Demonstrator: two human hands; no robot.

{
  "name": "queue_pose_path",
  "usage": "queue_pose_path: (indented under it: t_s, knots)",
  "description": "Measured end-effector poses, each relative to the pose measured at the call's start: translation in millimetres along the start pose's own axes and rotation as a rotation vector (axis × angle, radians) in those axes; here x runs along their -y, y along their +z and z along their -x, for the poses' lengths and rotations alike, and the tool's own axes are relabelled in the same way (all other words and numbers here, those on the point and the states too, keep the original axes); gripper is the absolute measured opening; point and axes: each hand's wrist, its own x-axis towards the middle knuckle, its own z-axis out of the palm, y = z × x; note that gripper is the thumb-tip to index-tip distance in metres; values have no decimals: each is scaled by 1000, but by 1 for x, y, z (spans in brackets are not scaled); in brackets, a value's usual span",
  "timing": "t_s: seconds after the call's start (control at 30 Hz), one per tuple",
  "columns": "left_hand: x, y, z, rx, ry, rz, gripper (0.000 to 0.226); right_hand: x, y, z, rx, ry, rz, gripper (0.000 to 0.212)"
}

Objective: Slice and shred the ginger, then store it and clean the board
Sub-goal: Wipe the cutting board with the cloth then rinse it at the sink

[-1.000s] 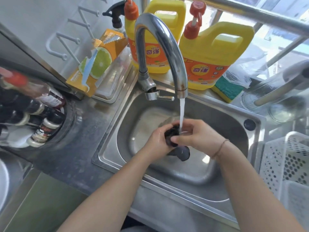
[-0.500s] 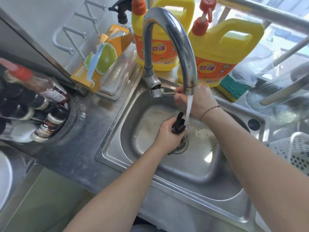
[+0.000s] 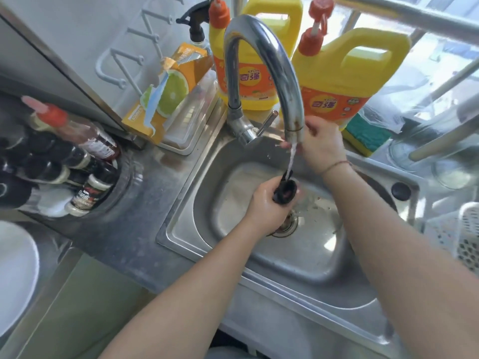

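My left hand (image 3: 267, 203) grips a small black stopper-like object (image 3: 285, 191) over the steel sink (image 3: 298, 257), right under the spout of the curved tap (image 3: 272, 55). A thin stream of water (image 3: 291, 159) falls onto the black object. My right hand (image 3: 321, 143) hovers behind the spout's tip with fingers loosely curled. It holds nothing and sits just right of the tap lever (image 3: 269, 123), which points up and to the right. No ginger, knife or cutting board shows.
Two yellow detergent jugs (image 3: 344, 81) and a green-yellow sponge (image 3: 365, 136) stand behind the sink. An orange box (image 3: 171, 89) leans at the back left. Seasoning bottles (image 3: 85, 187) crowd the left counter. A white perforated basket (image 3: 464, 237) sits at the right.
My right hand left the black object, went up to the tap lever and has come off it. The lever has swung upward and the stream has thinned. My left hand keeps its hold.
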Motion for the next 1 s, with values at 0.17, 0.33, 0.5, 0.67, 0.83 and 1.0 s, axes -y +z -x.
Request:
queue_pose_path:
  t_s: [0.17, 0.33, 0.5, 0.67, 0.83, 1.0]
  knots:
    - [-8, 7, 3, -60, 43, 33, 11, -86, -7, 89, -8, 99, -249, 52]
    - [-19, 10, 5, -129, 20, 12, 17, -93, 15, 120, 261, 85, -242, 69]
    - [-26, 6, -1, -203, -43, 147, 21, -89, 26, 107, 270, 215, -15, 25]
    - [-37, -8, -16, -259, -203, 552, 35, -92, 21, 109, 356, 271, 112, 11]
    - [-26, -34, -28, -316, -325, 866, 44, -112, 10, 124, 403, 331, -58, 22]
    - [-8, -52, -30, -409, -358, 998, 39, -114, -2, 126, 484, 486, -217, 13]
